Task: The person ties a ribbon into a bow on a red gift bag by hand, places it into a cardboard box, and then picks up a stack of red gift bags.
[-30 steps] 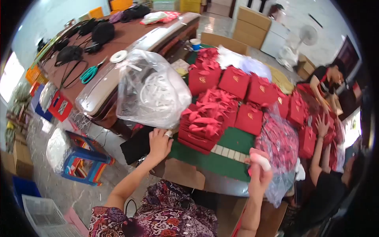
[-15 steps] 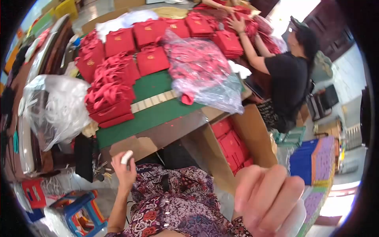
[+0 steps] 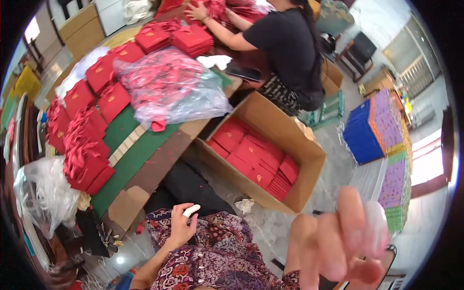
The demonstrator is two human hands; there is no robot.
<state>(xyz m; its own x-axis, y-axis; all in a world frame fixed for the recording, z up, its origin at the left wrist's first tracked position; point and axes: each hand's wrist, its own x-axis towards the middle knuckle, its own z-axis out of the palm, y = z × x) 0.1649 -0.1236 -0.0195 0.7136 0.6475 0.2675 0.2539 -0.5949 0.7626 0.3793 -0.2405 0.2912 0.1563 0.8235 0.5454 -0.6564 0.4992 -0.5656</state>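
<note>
My left hand (image 3: 182,227) is held over my lap, fingers loosely bent and apart, with nothing in it. A white finger cover (image 3: 191,210) sits on one of its fingertips. Close to the camera at lower right, my right hand (image 3: 333,241) is raised and blurred. Its fingers are curled but apart, and no object shows among them; a pale covering seems to be on one finger. Beyond my hands, an open cardboard box (image 3: 304,166) on the floor holds rows of red bags (image 3: 251,157).
A table with a green top (image 3: 121,130) carries stacks of red bags (image 3: 87,166) and a clear plastic sack (image 3: 169,92) of red pieces. A white plastic bag (image 3: 46,188) hangs at the left. Across the table, a person in a black shirt (image 3: 285,41) handles red items.
My view has swung right, bringing the box fully into sight. My right hand's fingers have loosened from a tighter curl. My left hand is now over my lap, away from the table edge.
</note>
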